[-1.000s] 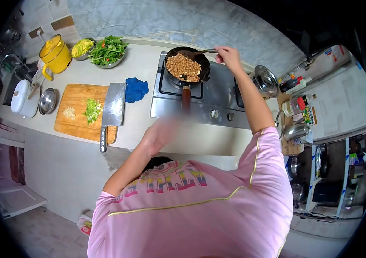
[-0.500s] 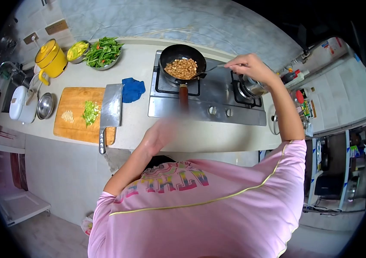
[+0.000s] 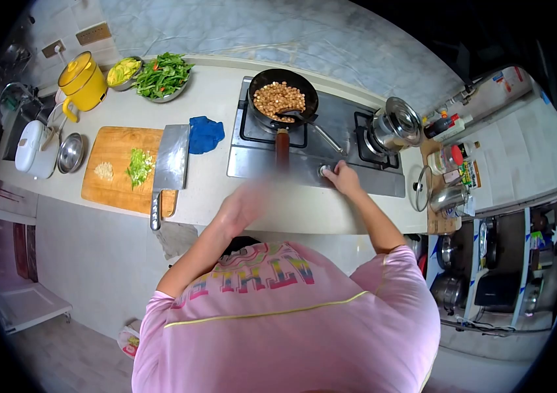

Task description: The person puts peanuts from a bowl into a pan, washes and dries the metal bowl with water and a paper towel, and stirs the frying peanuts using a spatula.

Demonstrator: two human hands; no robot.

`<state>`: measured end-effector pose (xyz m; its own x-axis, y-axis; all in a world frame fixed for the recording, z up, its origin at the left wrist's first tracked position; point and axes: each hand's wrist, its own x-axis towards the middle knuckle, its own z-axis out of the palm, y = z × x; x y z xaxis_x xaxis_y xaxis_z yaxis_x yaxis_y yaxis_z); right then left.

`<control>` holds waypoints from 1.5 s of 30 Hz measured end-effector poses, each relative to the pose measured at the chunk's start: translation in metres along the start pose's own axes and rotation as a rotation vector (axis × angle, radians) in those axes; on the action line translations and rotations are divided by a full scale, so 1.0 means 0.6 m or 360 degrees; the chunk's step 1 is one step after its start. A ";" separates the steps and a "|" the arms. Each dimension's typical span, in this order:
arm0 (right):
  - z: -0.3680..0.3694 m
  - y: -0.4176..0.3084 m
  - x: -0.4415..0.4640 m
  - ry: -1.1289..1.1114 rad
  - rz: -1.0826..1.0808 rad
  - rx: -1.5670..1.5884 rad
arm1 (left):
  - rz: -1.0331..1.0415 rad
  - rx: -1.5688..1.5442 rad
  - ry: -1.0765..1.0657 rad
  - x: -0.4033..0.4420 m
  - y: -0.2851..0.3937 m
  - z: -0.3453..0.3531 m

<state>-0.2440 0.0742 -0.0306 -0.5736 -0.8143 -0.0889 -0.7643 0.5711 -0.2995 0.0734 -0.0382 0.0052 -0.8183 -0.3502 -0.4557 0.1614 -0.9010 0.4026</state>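
My right hand (image 3: 344,177) pinches the left stove knob (image 3: 323,171) on the front of the gas stove (image 3: 259,167). My left hand (image 3: 241,208) is by the lower end of the wooden handle (image 3: 282,149) of a black wok (image 3: 256,85); its fingers are blurred, so their grip cannot be made out. Browned peanut-like pieces (image 3: 278,98) cover the wok's bottom. A metal spatula (image 3: 323,136) leans in the wok, its blade among the pieces and its handle sticking out over the rim to the right, untouched by either hand.
Left of the stove are a blue cloth (image 3: 205,135), a cleaver (image 3: 171,160) and a cutting board (image 3: 105,190) with chopped greens (image 3: 139,168). Bowls of leafy greens (image 3: 164,74) and yellow slices (image 3: 123,71) stand behind. A steel pot (image 3: 393,128) occupies the right burner.
My right hand has let go of the spatula and come down to the stove knob. The spatula now rests in the wok. My left hand stays in about the same place.
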 end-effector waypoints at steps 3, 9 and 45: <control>0.047 0.019 0.014 -0.0110 -0.0041 -0.0115 | 0.0010 -0.0011 -0.0013 0.001 -0.001 0.004; 0.043 0.055 0.052 -0.0277 -0.0733 -0.0545 | 0.0348 0.0596 0.0215 0.047 0.016 -0.052; 0.105 0.043 -0.271 0.0229 0.0383 0.0966 | 0.0558 0.2162 0.0311 0.146 0.197 -0.134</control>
<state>-0.1517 0.2150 -0.0837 -0.7731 -0.6255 -0.1054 -0.3325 0.5411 -0.7724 0.0652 -0.1960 -0.0512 -0.7406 -0.6314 -0.2299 -0.4030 0.1436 0.9039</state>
